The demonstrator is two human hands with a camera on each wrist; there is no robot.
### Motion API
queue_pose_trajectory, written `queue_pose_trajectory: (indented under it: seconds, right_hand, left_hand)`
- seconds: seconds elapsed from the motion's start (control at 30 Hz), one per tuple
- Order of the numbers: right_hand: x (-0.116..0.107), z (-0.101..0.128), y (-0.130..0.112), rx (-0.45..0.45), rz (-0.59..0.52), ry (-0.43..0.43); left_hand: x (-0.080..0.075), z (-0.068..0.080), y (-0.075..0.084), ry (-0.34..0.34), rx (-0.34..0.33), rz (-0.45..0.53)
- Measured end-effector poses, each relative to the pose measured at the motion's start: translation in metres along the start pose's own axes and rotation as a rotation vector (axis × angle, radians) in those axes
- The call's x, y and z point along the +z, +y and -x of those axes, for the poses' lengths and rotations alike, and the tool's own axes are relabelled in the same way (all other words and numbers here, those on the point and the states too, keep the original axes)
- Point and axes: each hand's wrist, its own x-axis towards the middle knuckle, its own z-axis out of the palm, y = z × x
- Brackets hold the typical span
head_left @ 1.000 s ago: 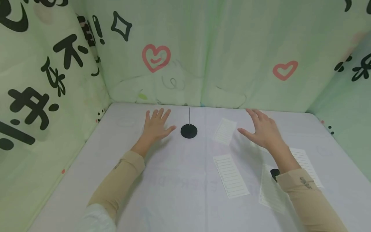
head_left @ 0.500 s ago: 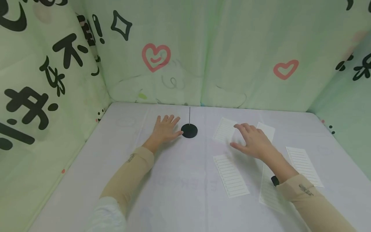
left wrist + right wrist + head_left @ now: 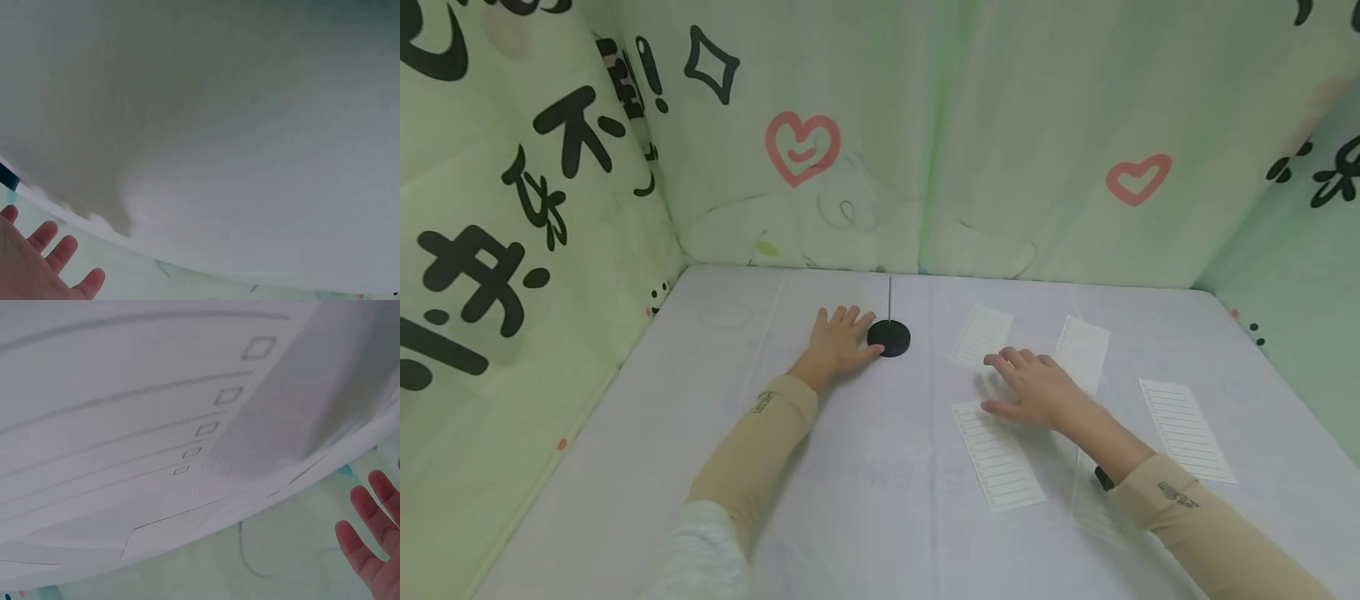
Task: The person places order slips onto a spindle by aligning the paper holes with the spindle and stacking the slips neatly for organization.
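Observation:
A black round base with a thin upright spike [image 3: 889, 337] stands on the white table [image 3: 865, 467] near the back. My left hand [image 3: 841, 340] lies flat beside it, fingers straight, thumb at the base's left rim; its fingers [image 3: 44, 250] show in the left wrist view. My right hand [image 3: 1030, 387] rests flat, fingers spread, between a lined paper slip [image 3: 981, 335] behind it and another lined slip [image 3: 997, 452] under its thumb side. The right wrist view shows a slip's checkbox lines [image 3: 206, 428] close up and my fingertips [image 3: 375, 544].
More lined slips lie to the right: one [image 3: 1082, 342] behind my right hand, one [image 3: 1185, 429] far right, one [image 3: 1093, 500] partly under my right forearm. Green printed cloth walls [image 3: 925, 125] close in the table on three sides.
My left hand slid right until it reached the spike base. My right hand came down and toward me, from above the far slips to flat on the table beside the near slip.

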Motion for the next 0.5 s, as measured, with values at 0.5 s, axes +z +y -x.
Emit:
queue_pose_trajectory:
  seconds: [0.5]
  right_hand:
    - [0.0057,0.0041,-0.0068,-0.057,0.059,-0.125]
  left_hand:
    - [0.0059,-0.0050,0.0070,-0.003,-0.006,-0.085]
